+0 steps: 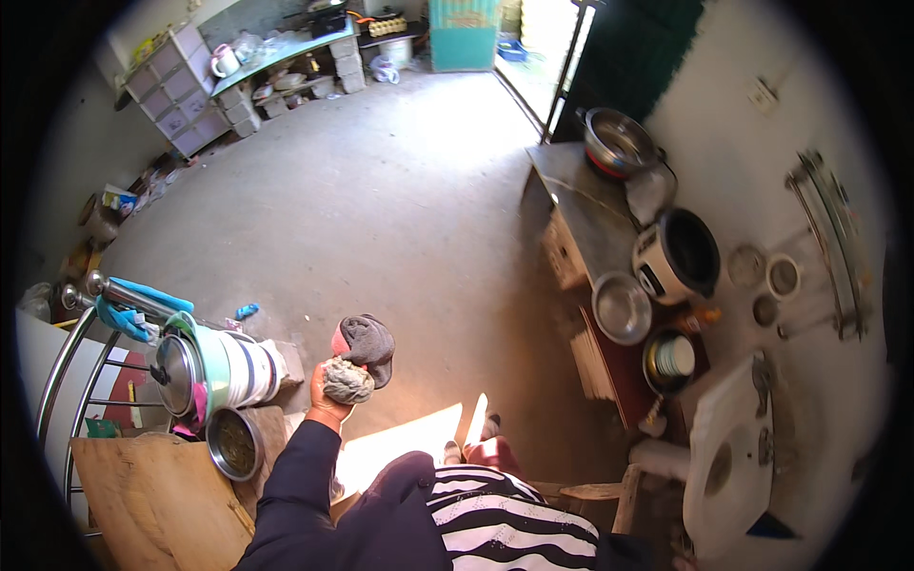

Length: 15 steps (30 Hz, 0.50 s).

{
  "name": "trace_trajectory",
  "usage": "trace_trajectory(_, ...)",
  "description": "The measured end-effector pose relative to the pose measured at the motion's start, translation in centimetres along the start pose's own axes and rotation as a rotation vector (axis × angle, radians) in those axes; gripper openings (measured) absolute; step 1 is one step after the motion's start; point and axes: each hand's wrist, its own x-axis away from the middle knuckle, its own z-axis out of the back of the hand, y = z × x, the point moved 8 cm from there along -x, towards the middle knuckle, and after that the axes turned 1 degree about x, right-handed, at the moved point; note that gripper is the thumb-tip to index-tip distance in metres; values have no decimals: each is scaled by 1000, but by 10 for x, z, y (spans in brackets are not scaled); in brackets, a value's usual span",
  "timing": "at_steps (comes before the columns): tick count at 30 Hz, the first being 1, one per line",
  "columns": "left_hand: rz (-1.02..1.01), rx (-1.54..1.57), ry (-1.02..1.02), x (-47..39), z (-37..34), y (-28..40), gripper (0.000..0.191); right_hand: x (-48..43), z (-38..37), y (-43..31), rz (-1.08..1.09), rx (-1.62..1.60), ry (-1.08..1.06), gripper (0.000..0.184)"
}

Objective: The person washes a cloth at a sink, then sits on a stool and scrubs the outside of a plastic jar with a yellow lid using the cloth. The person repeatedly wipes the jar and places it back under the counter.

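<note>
My left hand (330, 401) is raised over the floor and closed around a bundle of bunched cloths. The bundle has a grey wad of cloth (348, 380) and a dark grey-brown cloth (370, 342), with a red patch at its left side. My fingers are partly hidden by the wad. My right sleeve (625, 551) shows at the bottom edge. Beyond it only a blurred sliver, perhaps fingers of my right hand (685, 564), lies near the white washbasin (703, 464); what they do is hidden.
On my left stand a wooden board (153, 499), a metal bowl (234, 442) and a lidded pot (177, 375) by a steel rail (86, 400). To my right, a table (571, 178) carries a rice cooker (675, 257) and metal basin (621, 308). A doorway (535, 64) lets light in ahead.
</note>
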Motion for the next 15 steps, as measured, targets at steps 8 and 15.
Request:
trace_trajectory(8,-270,177,195,-74,10,140,37,-32,-255,-178,136,285,-229,19)
trace_trajectory(15,-469,266,130,-83,40,274,24,-8,-483,-351,319,523,-377,19)
